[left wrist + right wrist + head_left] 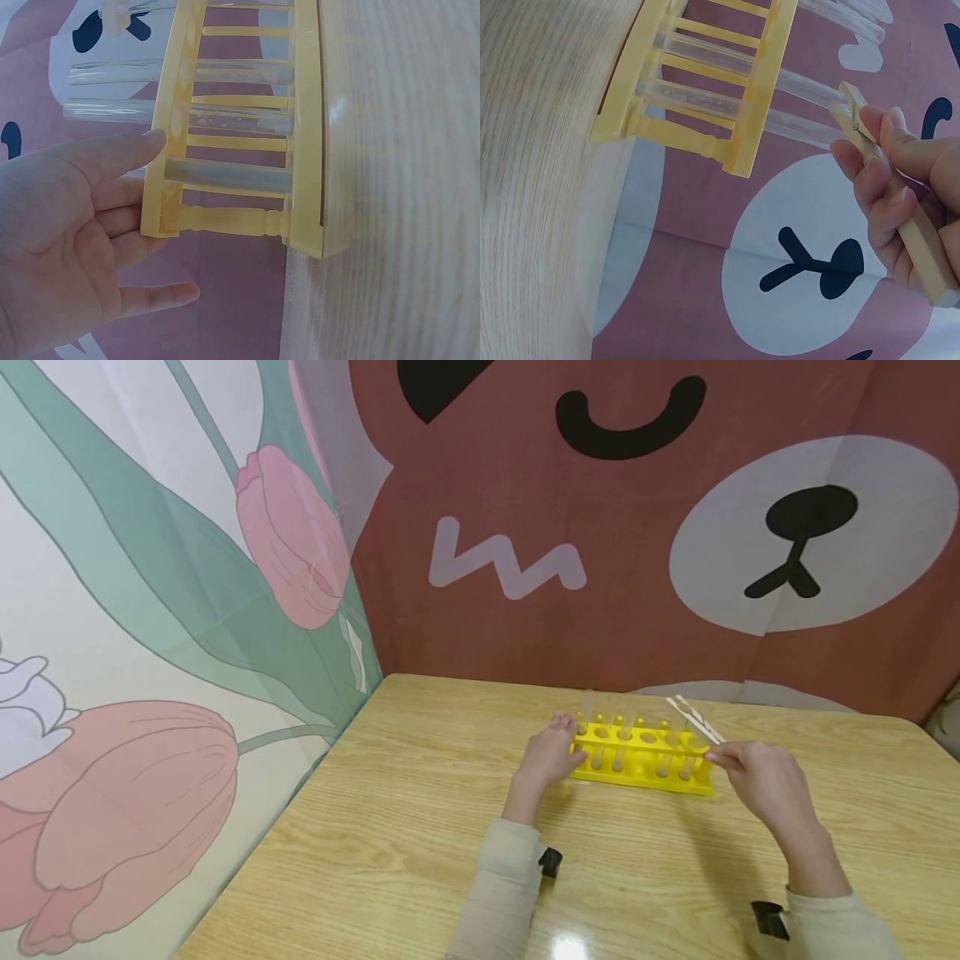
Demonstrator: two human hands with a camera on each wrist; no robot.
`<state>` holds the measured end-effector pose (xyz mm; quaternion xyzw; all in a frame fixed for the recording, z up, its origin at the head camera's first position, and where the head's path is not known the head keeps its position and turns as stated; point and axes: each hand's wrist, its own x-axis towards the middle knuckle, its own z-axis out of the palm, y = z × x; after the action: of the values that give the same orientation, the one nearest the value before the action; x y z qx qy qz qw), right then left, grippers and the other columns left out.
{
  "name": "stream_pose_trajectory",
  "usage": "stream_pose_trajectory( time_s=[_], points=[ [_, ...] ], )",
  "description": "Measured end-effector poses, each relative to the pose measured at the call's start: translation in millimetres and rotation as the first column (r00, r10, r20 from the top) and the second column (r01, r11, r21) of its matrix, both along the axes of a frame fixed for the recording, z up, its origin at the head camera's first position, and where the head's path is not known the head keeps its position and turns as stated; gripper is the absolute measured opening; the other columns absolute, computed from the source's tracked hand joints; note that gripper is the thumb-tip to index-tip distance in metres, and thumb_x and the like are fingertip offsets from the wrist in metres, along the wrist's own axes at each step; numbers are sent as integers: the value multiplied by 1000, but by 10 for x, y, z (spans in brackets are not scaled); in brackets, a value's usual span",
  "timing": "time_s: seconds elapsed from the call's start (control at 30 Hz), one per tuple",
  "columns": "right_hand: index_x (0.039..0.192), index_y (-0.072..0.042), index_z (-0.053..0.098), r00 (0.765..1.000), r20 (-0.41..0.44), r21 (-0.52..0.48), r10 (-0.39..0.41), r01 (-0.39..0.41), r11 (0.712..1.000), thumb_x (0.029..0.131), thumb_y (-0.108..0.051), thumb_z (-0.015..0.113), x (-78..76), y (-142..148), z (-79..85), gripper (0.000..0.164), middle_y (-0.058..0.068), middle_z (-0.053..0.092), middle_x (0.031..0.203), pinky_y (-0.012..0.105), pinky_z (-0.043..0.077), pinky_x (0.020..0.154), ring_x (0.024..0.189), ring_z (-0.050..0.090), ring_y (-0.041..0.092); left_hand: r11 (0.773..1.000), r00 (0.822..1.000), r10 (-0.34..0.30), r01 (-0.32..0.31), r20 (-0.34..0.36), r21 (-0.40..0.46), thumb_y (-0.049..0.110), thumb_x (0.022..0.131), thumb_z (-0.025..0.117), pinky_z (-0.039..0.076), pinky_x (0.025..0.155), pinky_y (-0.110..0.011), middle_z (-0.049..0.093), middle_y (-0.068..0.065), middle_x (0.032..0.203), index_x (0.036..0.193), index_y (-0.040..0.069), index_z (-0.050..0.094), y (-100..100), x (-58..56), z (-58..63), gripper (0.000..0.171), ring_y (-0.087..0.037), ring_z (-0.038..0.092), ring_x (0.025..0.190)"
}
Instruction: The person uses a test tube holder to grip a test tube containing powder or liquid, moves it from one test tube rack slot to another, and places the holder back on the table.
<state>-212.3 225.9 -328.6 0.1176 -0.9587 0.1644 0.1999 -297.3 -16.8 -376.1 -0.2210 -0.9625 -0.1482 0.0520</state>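
Note:
A yellow test tube rack (pixel 637 782) stands on the table with several clear test tubes (pixel 112 110) upright in its holes. My left hand (pixel 547 758) holds the rack's left end. In the left wrist view its thumb (pixel 146 148) lies on the front of the upper bar and other fingers go behind it, while the little finger sticks out. My right hand (pixel 772 785) grips a wooden test tube clamp (pixel 926 259) at the rack's right end. The clamp's tip is close to the top of a test tube (pixel 806 88); whether they touch, I cannot tell.
The wood-grain table (pixel 360 852) extends around the rack. Behind it hangs a cloth with a brown bear face (pixel 637 568), and on the left a cloth with tulips (pixel 135 777). Black straps (pixel 551 862) are at both wrists.

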Motion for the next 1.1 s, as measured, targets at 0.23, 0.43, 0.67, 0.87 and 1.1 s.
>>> stream_pose_trajectory(
  time_s=[0.23,0.43,0.67,0.87,1.1],
  points=[
    [83,9,67,999,-49,-4,-4,4,1000,78,-2,65,1,-8,9,12,16,61,66,28,32,42,45,38,16,1000,1000,5,-5,-7,-12,33,88,57,32,98,-28,30,-5,141,135,5,39,0,3,-5,58,-17,24,130],
    [83,9,67,997,-78,-14,-11,10,1000,77,-2,66,8,-14,11,13,18,62,67,28,32,41,45,39,16,1000,1000,5,-6,-8,-11,33,88,57,32,98,-28,30,-5,141,135,5,39,-8,5,-2,58,-18,24,130],
    [85,11,66,995,-102,-23,-18,16,1000,76,-1,67,15,-22,2,16,21,61,69,27,29,40,43,34,15,1000,1000,-3,3,-11,-4,33,88,57,34,97,-28,30,-5,142,134,5,40,-14,12,3,57,-18,24,130],
    [86,11,66,993,-112,-20,-25,23,1000,75,-1,67,15,-24,-7,17,22,62,70,27,26,38,42,30,15,1000,1000,-6,6,-14,3,33,87,57,34,96,-29,31,-5,141,133,5,41,-18,19,7,56,-18,25,130],
    [87,11,66,991,-132,-15,-31,29,999,74,-1,68,20,-20,-12,17,23,62,71,27,26,38,41,31,15,1000,1000,-11,11,-24,-1,32,87,58,38,93,-28,34,-5,140,131,6,45,-14,10,7,53,-18,26,129]
  ],
)
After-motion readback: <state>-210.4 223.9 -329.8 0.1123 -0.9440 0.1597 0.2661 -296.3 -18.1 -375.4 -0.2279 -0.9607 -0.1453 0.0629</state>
